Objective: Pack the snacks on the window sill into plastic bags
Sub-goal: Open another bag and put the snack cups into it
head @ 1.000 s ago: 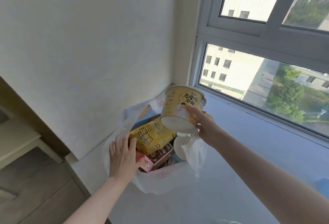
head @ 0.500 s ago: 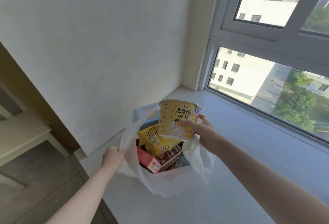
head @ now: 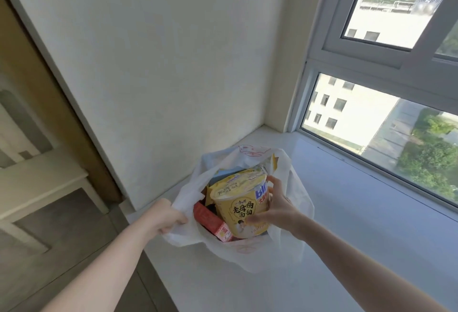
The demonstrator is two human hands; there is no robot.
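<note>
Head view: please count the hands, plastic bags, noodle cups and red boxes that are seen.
Hands: 2, left hand and right hand
White plastic bag: 1
Yellow round paper noodle cup: 1
Red cardboard box: 1
Total: 5

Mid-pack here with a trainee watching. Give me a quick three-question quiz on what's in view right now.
1. True or false: the left hand holds the bag by its rim.
2. The noodle cup is held by: A) both hands; B) the right hand alone; C) the left hand alone.
3. Fill in: the box beside the noodle cup in the bag is coloured ___.
Key: 1 true; 2 B; 3 red.
</note>
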